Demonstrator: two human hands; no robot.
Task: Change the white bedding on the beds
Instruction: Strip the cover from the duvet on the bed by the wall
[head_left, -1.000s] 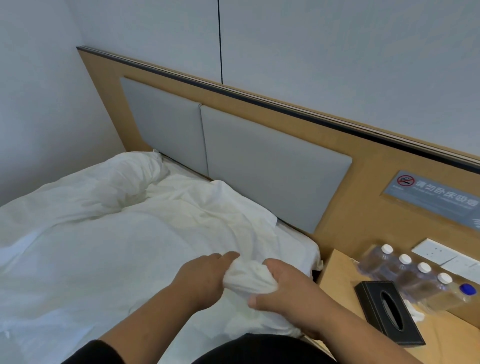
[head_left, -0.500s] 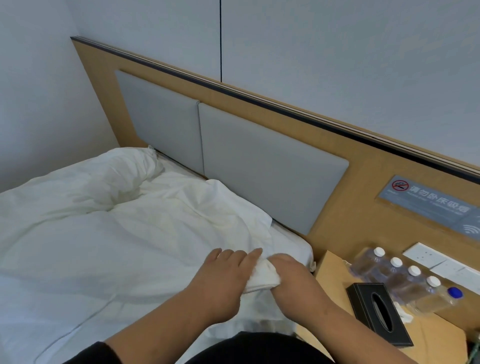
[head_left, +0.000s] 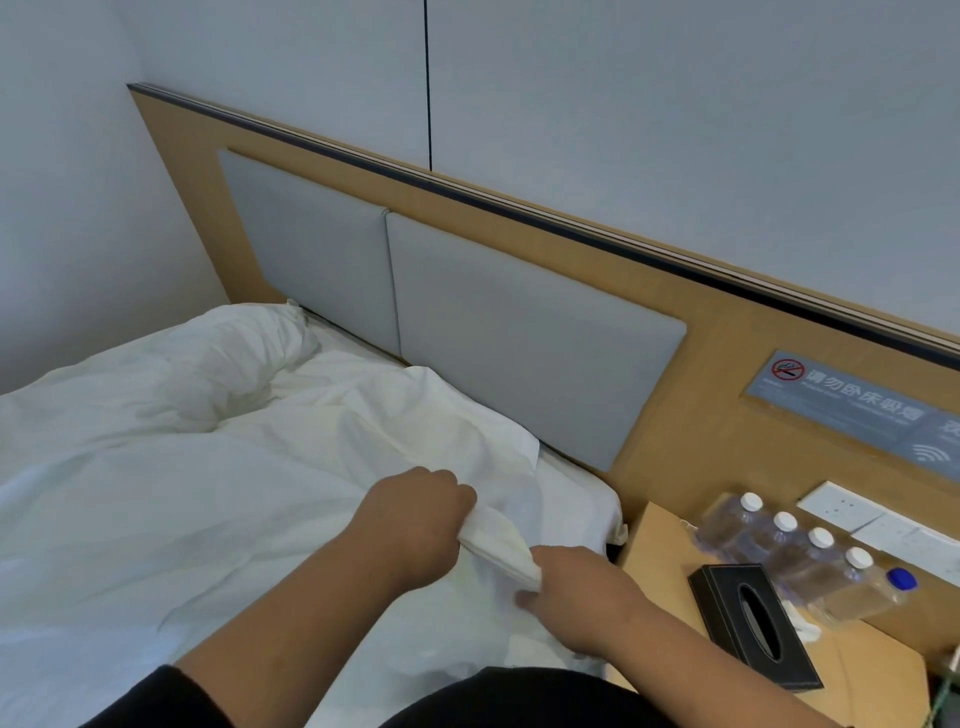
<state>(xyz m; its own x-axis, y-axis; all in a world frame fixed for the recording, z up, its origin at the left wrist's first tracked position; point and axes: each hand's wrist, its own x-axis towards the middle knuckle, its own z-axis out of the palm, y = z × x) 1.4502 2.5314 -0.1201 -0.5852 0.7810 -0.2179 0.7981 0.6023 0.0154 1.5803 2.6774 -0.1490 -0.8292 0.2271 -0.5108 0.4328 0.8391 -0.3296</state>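
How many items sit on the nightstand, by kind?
Clear water bottles with white caps: 4
Bottle with blue cap: 1
Black tissue box: 1
Total: 6 on the nightstand
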